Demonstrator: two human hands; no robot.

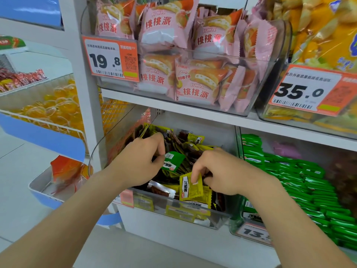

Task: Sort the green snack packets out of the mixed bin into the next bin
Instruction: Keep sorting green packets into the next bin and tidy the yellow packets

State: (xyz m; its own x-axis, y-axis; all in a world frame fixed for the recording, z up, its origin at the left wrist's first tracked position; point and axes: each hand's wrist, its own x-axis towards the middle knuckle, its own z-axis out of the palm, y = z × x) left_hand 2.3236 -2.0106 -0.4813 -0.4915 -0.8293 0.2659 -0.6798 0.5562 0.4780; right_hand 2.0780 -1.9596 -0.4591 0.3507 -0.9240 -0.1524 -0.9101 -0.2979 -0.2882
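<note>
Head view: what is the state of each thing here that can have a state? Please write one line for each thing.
left hand: pinches the green packet
green packet: lifted above the pile, tilted
right hand: pinches the yellow packet
yellow packet: upright, held by its top edge
mixed bin: open on top, holds a loose pile
next bin: open on top, well filled

A shop, by its snack aisle: white shelves (193, 111) carry clear bins (212, 109) heaped with wrapped snack packets (166, 26), and orange price tags (111, 58) with barcodes, reading 19.8 and 35.0, are clipped to the bin fronts
</note>
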